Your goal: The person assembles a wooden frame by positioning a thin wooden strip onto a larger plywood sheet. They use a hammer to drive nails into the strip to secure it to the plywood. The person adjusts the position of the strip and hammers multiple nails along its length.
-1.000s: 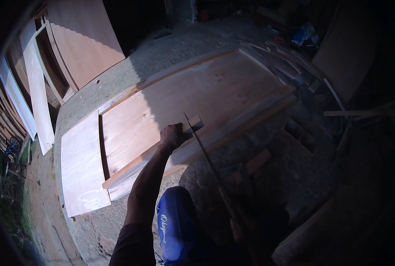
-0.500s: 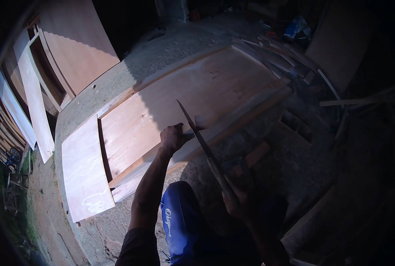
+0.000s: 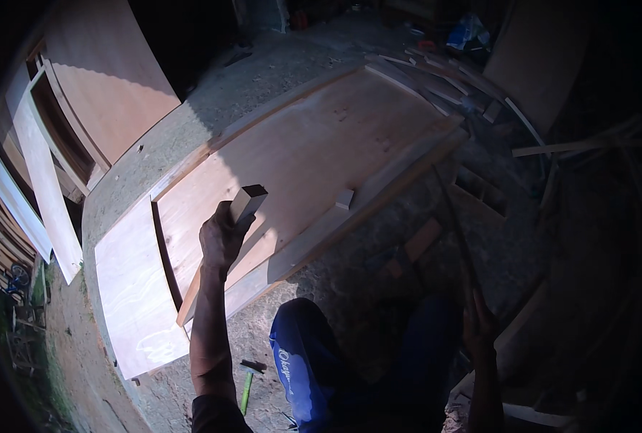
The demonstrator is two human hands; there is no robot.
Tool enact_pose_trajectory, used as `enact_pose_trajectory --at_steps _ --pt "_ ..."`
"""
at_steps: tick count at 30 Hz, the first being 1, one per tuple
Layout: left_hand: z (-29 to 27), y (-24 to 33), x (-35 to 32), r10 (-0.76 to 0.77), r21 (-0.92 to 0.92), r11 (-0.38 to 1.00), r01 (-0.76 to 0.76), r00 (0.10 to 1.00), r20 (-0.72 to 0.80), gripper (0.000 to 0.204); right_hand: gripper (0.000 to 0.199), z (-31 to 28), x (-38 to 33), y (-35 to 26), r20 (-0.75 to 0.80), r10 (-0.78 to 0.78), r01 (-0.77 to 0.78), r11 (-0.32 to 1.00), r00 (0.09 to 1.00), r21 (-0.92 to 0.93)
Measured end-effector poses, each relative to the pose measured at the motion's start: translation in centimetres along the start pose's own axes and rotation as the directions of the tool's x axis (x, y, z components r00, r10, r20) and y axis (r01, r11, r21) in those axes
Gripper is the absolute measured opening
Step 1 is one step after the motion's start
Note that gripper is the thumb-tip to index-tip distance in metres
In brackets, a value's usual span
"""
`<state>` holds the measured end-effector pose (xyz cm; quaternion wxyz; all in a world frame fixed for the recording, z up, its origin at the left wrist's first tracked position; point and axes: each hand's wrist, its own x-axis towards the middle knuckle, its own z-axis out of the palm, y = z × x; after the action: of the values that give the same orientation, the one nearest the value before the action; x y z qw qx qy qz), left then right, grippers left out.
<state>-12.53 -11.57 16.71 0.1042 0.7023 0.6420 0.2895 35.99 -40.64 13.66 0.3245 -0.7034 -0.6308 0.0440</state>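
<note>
My left hand (image 3: 222, 242) is closed round a wooden batten (image 3: 246, 204), its cut end tilted up above the panel. The batten's lower part runs back behind my wrist. My right hand (image 3: 480, 323), low on the right in shadow, grips a handsaw (image 3: 459, 234) whose long narrow blade points away from me, clear of the wood. A small wooden offcut (image 3: 345, 198) rests on the near rail of the large plywood panel (image 3: 306, 155). A paler plywood sheet (image 3: 137, 278) covers the panel's left end.
A hammer with a green handle (image 3: 246, 390) lies on the ground near my left forearm. Beyond my knees is a brick (image 3: 423, 239), with a hollow block (image 3: 480, 191) farther off. Scrap strips (image 3: 451, 79) pile up at the far right; boards (image 3: 47, 173) lean at the left.
My left hand has lifted the batten's end and moved left. The saw has swung away to the right with my right hand. The offcut now lies separate on the rail.
</note>
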Motion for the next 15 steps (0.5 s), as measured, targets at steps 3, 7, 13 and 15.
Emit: enact_pose_trajectory --at_steps 3,7,13,15 --pt "0.1 -2.7 -2.7 0.083 0.001 0.997 -0.083 0.997 0.009 0.041 0.051 0.0 -1.4 3.8 0.094 -0.149 0.159 0.981 0.984 -0.112" --pt "0.8 -8.0 -4.3 -0.084 0.151 0.987 0.052 0.972 0.218 0.043 0.057 1.8 -1.9 3.7 0.232 -0.187 0.190 0.982 0.955 0.009" --pt "-7.4 -9.9 -1.6 0.049 -0.174 0.984 -0.030 0.993 0.105 0.062 0.051 6.5 -2.5 7.4 0.439 -0.039 0.072 0.996 0.898 -0.059" --pt "-10.2 -9.7 -0.4 0.135 -0.333 0.934 -0.130 0.991 -0.010 0.062 0.049 8.3 -4.4 10.5 0.512 0.032 0.023 0.995 0.859 -0.101"
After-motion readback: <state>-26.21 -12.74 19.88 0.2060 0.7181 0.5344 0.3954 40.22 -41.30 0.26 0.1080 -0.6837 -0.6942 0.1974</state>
